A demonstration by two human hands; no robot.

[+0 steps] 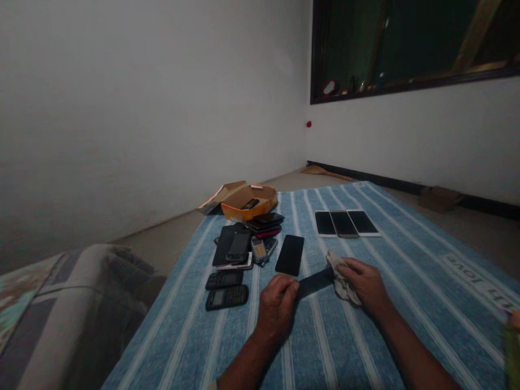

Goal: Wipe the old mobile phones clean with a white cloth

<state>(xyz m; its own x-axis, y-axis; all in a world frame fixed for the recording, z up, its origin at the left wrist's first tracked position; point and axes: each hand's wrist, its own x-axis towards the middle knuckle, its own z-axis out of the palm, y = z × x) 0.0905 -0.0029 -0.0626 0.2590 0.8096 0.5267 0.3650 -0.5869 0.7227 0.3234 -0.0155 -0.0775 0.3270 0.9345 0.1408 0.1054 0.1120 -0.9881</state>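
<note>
My left hand [278, 303] is closed on one end of a dark smartphone [314, 284], which I hold a little above the striped cloth. In my right hand [365, 281] is a crumpled whitish cloth [344, 280], pressed against the phone's other end and hiding it. Just beyond my left hand a black smartphone [290, 254] lies face up. Farther off to the right, three smartphones [345, 223] lie side by side. Left of my left hand are two black keypad phones [226, 297], one behind the other.
A pile of phones [238, 244] lies left of centre, with more stacked phones [266, 221] behind it. An open orange box [254, 206] with a phone inside stands at the back. Blue striped fabric [195, 346] covers the surface. Draped fabric [81, 303] is at left.
</note>
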